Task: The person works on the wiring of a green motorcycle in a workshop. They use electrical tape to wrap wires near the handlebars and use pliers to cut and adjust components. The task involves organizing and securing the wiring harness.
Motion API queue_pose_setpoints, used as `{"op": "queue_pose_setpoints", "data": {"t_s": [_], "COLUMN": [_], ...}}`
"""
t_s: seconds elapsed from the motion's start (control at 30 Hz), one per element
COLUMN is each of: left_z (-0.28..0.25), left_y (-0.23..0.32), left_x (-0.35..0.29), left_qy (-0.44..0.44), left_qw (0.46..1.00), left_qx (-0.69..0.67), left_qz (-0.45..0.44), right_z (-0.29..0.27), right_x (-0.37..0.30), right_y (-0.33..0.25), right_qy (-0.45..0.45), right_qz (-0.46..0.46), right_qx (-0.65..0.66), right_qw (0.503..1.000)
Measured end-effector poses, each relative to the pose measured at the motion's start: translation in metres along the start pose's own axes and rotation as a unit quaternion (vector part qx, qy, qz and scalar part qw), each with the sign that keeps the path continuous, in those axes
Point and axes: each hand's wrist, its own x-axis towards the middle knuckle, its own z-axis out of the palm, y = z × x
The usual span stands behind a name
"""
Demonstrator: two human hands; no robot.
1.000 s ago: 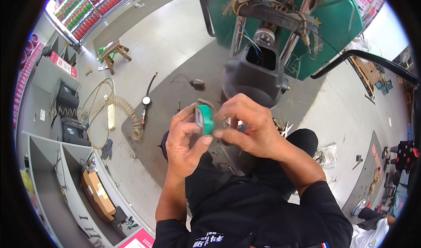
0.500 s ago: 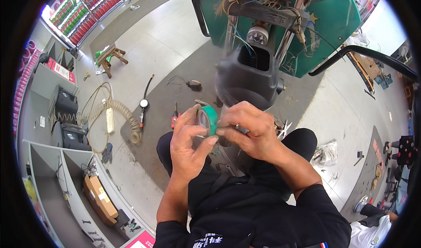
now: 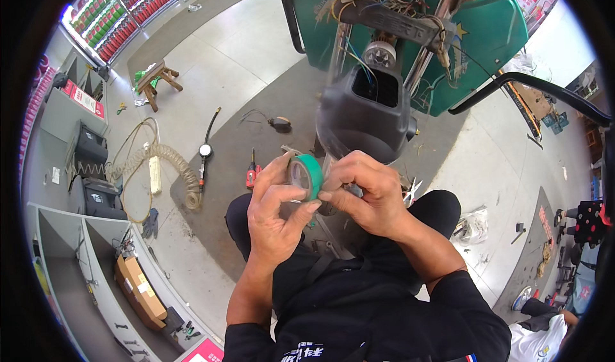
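A roll of green tape point(image 3: 312, 173) is held up over my lap. My left hand point(image 3: 275, 218) grips it, fingertips along its left side and thumb under its lower edge. The thumb and fingertips of my right hand point(image 3: 368, 192) are pinched together against the right edge of the roll. Whether a loose tape end lies between them is too small to tell. Just beyond my hands stands a black plastic housing point(image 3: 362, 128) with an opening, and thin wires run into it from above.
A green vehicle front point(image 3: 493, 48) with exposed wiring point(image 3: 410, 6) stands ahead. On the mat lie a red screwdriver point(image 3: 252, 170) and pliers point(image 3: 413, 192). Left are a gauge hose point(image 3: 205, 150), coiled air hose point(image 3: 173, 160), wooden stool point(image 3: 157, 80) and grey cabinet point(image 3: 64, 234). Another person point(image 3: 544, 336) is at lower right.
Both hands keep the same grip on the tape roll, which has turned slightly. The whole view has shifted a little.
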Motion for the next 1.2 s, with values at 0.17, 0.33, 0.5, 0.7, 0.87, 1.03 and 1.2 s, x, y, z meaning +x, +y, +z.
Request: {"op": "queue_pose_setpoints", "data": {"t_s": [0.17,0.33,0.5,0.7,0.87,1.03,1.2], "left_z": [0.003,0.001,0.000,-0.004,-0.004,-0.004,-0.004], "left_y": [-0.001,-0.001,0.005,0.004,0.004,0.006,0.006], "left_x": [0.001,0.001,0.003,0.003,0.000,-0.001,-0.001], "left_qy": [0.012,0.018,0.027,0.017,0.008,0.006,0.018], "left_qw": [1.000,1.000,0.999,0.998,0.999,0.997,0.998], "left_qx": [0.000,0.017,0.040,0.059,0.035,0.063,0.043], "left_qz": [-0.007,-0.006,-0.014,-0.013,-0.032,-0.039,-0.047], "right_z": [0.005,0.004,0.002,-0.002,0.000,0.000,0.000], "right_x": [-0.002,0.001,0.002,0.009,0.005,0.002,0.003], "right_y": [0.006,0.001,-0.001,-0.007,-0.004,0.000,-0.010], "right_qy": [0.046,0.039,0.012,-0.043,-0.058,-0.029,-0.012], "right_qz": [0.003,-0.033,-0.078,-0.046,-0.028,-0.046,-0.018], "right_qx": [0.016,-0.071,-0.160,-0.120,-0.082,-0.092,-0.076], "right_qw": [0.999,0.996,0.984,0.991,0.995,0.994,0.997]}}
